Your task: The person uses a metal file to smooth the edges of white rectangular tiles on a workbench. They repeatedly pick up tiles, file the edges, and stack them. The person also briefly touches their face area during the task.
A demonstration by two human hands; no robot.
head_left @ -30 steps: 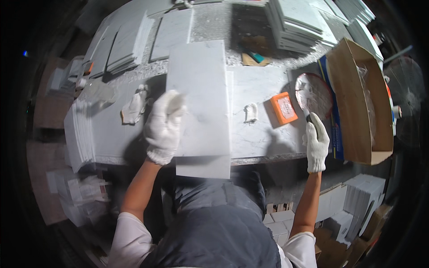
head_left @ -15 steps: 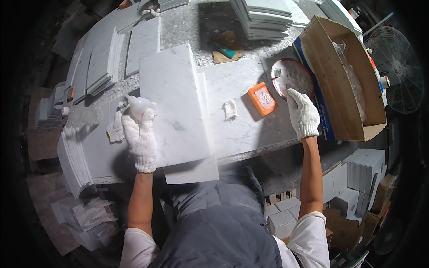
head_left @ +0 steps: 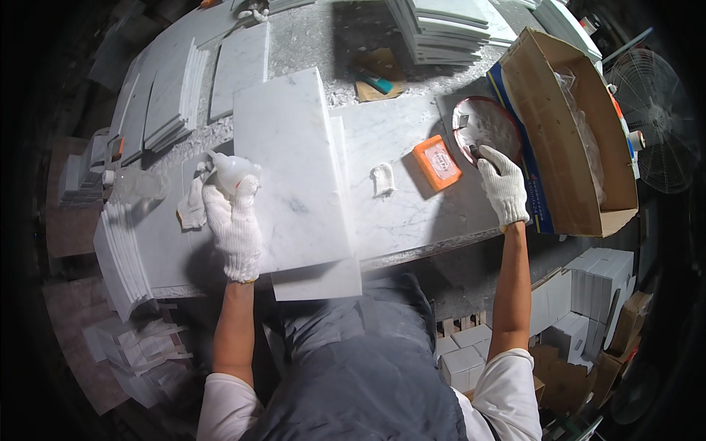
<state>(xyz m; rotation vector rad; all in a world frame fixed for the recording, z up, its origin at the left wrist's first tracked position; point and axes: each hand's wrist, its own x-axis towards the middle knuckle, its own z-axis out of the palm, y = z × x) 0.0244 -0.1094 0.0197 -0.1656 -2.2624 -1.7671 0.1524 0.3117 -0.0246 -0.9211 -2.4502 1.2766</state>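
My left hand (head_left: 234,228), in a white knit glove, is closed around a translucent white squeeze bottle (head_left: 234,172) with a narrow nozzle pointing up-left. It is at the left edge of a large white marble slab (head_left: 287,176). At the right, my gloved right hand (head_left: 506,187) reaches over the near rim of a round tub (head_left: 489,110) with white powdery residue. Its fingers pinch a short dark piece (head_left: 476,151), like a tool's handle; the rest is hard to make out. A small grey metal plate (head_left: 461,120) shows at the tub's left rim.
An orange box (head_left: 437,162) and a small white piece (head_left: 383,180) lie between the slab and tub. An open cardboard carton (head_left: 577,140) stands right of the tub. Stacked tiles (head_left: 445,33) stand at the back, more tiles (head_left: 121,257) at left. A fan (head_left: 654,121) is far right.
The view has shifted slightly. My right hand's fingers have closed at the tub's rim, and a dark piece now shows between them. The left hand keeps its grip on the bottle.
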